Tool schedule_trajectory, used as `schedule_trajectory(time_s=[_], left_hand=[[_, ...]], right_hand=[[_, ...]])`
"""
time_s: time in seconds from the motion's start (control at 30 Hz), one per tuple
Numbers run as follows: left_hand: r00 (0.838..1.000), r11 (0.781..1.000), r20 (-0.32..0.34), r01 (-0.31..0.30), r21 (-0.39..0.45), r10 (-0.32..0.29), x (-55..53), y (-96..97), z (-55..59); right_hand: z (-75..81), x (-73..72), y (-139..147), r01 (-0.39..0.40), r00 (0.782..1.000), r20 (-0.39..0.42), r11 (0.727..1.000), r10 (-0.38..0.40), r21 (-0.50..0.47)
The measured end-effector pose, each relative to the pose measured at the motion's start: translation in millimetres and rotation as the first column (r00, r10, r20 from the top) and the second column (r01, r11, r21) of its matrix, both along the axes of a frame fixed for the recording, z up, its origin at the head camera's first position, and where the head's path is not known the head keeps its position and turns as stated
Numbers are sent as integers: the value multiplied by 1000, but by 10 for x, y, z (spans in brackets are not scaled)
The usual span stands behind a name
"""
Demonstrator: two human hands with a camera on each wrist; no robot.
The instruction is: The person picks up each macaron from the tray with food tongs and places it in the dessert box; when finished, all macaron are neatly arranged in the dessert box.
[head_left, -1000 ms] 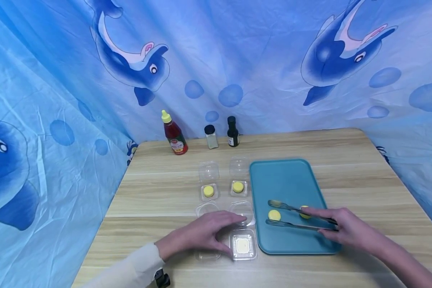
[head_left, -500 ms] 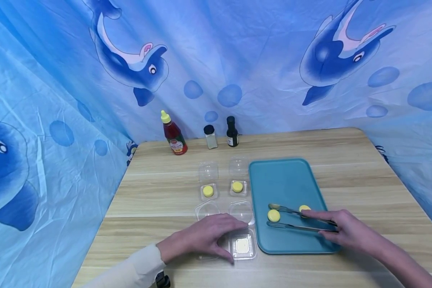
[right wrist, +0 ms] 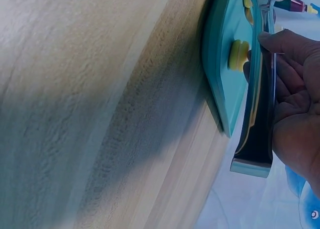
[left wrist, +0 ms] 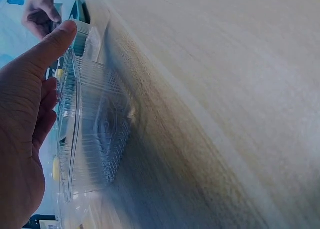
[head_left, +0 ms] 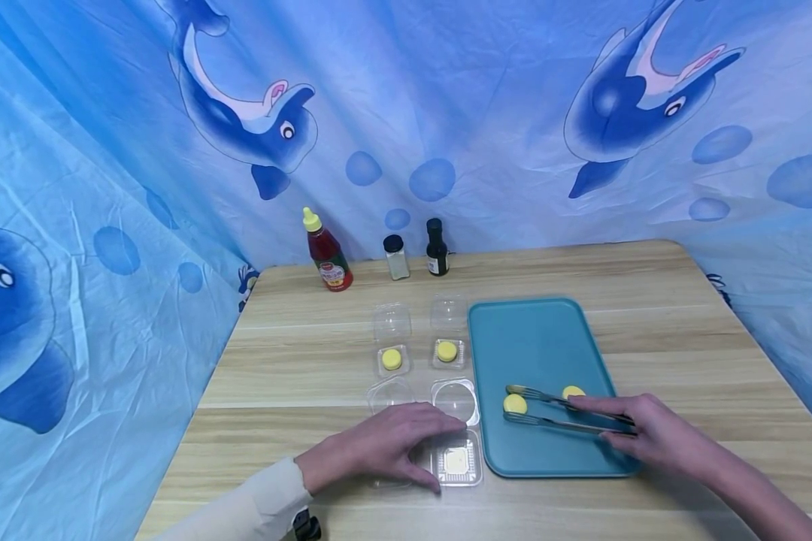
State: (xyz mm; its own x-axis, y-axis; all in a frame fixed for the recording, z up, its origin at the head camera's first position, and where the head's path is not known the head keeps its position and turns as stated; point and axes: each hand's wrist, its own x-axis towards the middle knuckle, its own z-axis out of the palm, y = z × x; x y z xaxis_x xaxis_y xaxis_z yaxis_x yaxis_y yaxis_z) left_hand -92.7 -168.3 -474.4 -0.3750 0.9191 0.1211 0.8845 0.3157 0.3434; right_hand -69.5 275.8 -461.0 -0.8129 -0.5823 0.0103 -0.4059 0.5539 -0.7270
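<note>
My right hand (head_left: 639, 428) grips metal food tongs (right wrist: 260, 89) over the blue tray (head_left: 534, 330). The tongs' tips straddle a yellow macaron (head_left: 515, 404), the lower tip right at its edge. Another macaron (head_left: 572, 393) lies near my right fingertips. My left hand (head_left: 406, 443) reaches over the front clear plastic boxes, thumb and fingers spread. Its index fingertip is at the hinge of the right front box (head_left: 456, 460), and its thumb is at that box's near left corner. This box is bare inside, its lid (head_left: 455, 400) folded back. My left hand partly hides the left front box (left wrist: 95, 124).
Two back boxes, lids raised, each hold a macaron, (head_left: 392, 359) on the left and another macaron (head_left: 446, 351) on the right. A red sauce bottle (head_left: 329, 255), a spice jar (head_left: 396, 258) and a dark bottle (head_left: 437, 248) stand at the table's back.
The tongs' tips have shifted slightly and drawn closer around the left macaron on the tray. My left fingertips have moved slightly toward the right front box's hinge.
</note>
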Motion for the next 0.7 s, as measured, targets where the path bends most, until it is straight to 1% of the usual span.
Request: schedule_trajectory(time_s=[0.07,0.3,0.5,0.7], left_hand=[[1000,1000,-4,2,4,-2,-3,0,-2],[1000,1000,-3,4,3,-4,-11,0,-4],[1000,1000,3,3,-1,-3,-10,0,-1],[1000,1000,9,1,-3,-1,-10,-2,-8]], right_hand=[[-4,0,5,4,1000,14,1000,-4,-6],[-16,-4,12,5,1000,-6,1000,-5,-16],[0,-1,7,18,999,27,1000,-18,-15],[8,5,-3,5,1000,-14,999,-5,-34]])
